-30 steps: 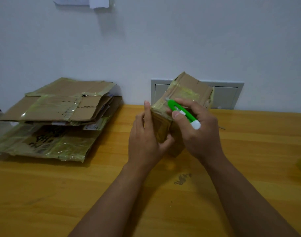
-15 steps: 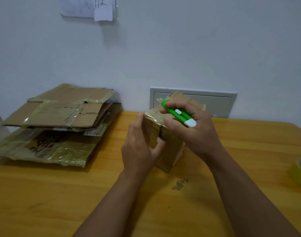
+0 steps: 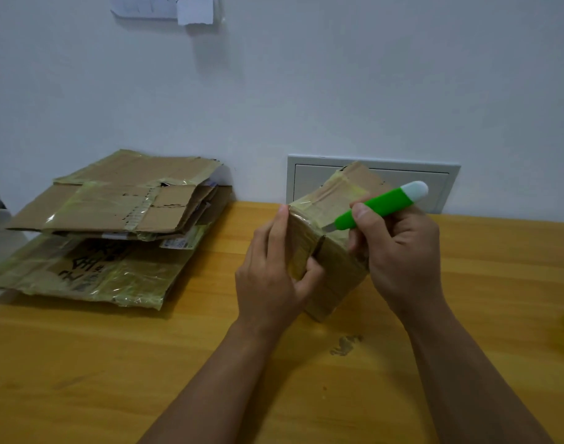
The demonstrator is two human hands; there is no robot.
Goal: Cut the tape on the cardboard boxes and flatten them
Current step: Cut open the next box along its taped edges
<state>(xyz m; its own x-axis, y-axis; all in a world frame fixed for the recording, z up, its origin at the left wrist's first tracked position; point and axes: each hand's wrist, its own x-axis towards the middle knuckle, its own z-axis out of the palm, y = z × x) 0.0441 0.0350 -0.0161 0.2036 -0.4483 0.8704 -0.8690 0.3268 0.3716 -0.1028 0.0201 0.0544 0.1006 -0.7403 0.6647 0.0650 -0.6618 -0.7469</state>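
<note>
- Small taped cardboard box (image 3: 330, 251) is standing on the wooden table (image 3: 114, 363), centre-right, one corner facing the camera, just in front of a grey wall panel (image 3: 309, 174).
- L hand (image 3: 274, 274) is gripping the box's left face: fingers are lying up along the side w/ tips at the top edge, thumb is curling round the near corner. Judging this is bracing, to keep the box from sliding or twisting under the blade.
- R hand (image 3: 399, 248) is closing round a green utility knife (image 3: 377, 206); thumb is pressing on the handle, white end cap is pointing up-right, away from the box.
- Short metal blade is touching the yellowish tape (image 3: 322, 200) at the top near edge. Can't tell if it's biting through yet.
- Knife is angling down-left, toward the bracing hand; L fingertips are sitting near the cut line, so a slip looks like the main risk.
- Step in hand, as I read it: slitting the top seam so the flaps can open; flattening not yet done for this box.
- Stack of flattened boxes (image 3: 114, 219) is lying far left of the table by the wall, well apart from the work; prob. the done pile, kept out of the way.
- Paper notes (image 3: 178, 8) are hanging on the wall above.
- Blurred yellow object at the right edge; can't tell what.
</note>
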